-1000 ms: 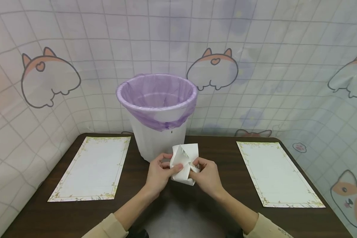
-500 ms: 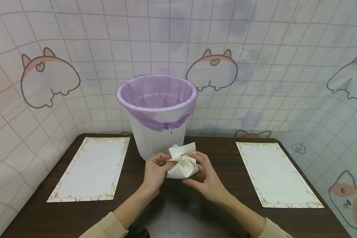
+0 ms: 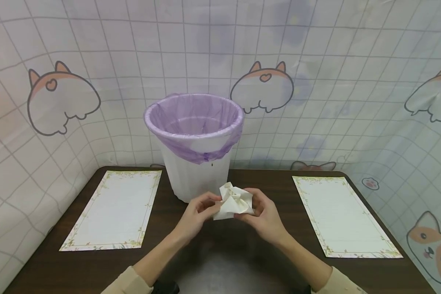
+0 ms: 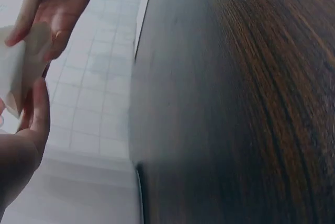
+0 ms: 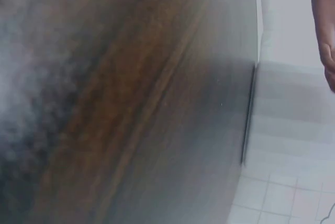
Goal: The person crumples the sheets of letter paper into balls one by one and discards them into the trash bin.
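Note:
In the head view, a crumpled white sheet of paper point(image 3: 236, 203) is held between my two hands, above the table and in front of the bin. The left hand point(image 3: 197, 213) pinches its left side between thumb and fingers. On the right side, the right hand point(image 3: 266, 214) grips it with thumb below and fingers behind. Folds gather at the paper's middle, and a flat corner sticks out at lower left. The left wrist view shows the paper point(image 4: 26, 59) between both hands at its left edge. Only part of a hand point(image 5: 324, 22) appears in the right wrist view.
A white bin point(image 3: 194, 179) with a purple liner point(image 3: 198, 153) stands behind the hands. Bordered sheets lie flat on the left point(image 3: 114, 208) and right point(image 3: 343, 214) of the dark wooden table point(image 3: 220, 261). A patterned curtain point(image 3: 334, 102) surrounds the table.
The paper has been turned and crumpled further, its upper flap folded inward. Both hands have shifted slightly right, and the right hand's thumb has come back onto the paper.

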A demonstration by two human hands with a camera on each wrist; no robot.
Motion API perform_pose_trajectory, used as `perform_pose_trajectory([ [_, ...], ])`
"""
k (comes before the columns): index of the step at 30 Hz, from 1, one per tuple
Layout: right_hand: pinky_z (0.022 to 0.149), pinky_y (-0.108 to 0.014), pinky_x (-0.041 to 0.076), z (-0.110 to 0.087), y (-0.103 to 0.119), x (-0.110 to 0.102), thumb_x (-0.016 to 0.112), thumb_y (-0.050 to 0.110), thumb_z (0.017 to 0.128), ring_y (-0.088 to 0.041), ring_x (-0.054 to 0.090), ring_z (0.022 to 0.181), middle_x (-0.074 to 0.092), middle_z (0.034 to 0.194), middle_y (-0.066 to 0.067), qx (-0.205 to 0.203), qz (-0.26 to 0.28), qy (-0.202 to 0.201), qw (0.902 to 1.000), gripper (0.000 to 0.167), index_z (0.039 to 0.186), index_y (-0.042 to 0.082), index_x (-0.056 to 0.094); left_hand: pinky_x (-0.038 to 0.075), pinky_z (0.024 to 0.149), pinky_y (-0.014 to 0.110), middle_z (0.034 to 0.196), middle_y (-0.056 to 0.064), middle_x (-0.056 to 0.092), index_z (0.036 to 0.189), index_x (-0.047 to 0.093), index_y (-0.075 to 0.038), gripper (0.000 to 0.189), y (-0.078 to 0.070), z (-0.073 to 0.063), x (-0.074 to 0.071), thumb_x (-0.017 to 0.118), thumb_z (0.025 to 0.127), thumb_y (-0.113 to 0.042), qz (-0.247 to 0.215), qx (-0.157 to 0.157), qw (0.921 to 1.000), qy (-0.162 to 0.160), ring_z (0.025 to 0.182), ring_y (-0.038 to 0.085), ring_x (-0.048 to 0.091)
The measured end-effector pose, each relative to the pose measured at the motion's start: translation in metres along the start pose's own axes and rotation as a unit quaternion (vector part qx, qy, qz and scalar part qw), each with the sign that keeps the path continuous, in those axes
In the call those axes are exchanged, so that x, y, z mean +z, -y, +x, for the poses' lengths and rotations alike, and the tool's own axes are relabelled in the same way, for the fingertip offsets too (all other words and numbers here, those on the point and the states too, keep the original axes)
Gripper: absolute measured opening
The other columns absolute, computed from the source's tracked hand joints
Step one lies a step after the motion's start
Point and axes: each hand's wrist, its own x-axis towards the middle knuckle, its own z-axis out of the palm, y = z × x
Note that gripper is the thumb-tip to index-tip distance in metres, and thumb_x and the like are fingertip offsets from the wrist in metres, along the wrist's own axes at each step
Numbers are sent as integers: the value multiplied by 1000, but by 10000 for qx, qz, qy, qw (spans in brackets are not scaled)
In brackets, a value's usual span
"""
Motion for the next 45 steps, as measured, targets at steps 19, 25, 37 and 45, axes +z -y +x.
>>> perform_pose_trajectory([
  [19,64,-22,54,7,-3,7,80,-14,79,-11,63,73,72,85,-2,246,-158,-324,9990,18,89,-5,68,50,63,21,87,3,65,82,62,-3,23,5,1,9,85,82,0,355,669,9948,-681,75,14,59],
  [25,62,-22,53,10,1,4,79,-14,79,-11,63,71,73,83,-3,416,-184,-343,9984,15,85,-6,69,56,67,24,94,7,73,100,63,-5,26,6,2,11,84,85,-2,374,626,9956,-591,83,17,67],
  [37,64,-24,54,10,4,6,82,-8,82,-14,65,72,72,86,-6,433,-547,-167,9974,16,89,1,70,52,61,25,91,2,70,113,72,-10,25,-2,8,7,81,91,-19,919,275,9941,-504,74,17,65],
  [45,76,-28,59,10,6,17,80,-6,85,-20,70,92,71,113,-18,573,-117,-696,9959,53,131,0,53,51,53,24,76,7,67,85,67,0,19,-4,15,18,81,91,-12,162,480,9850,-1650,65,15,63],
])
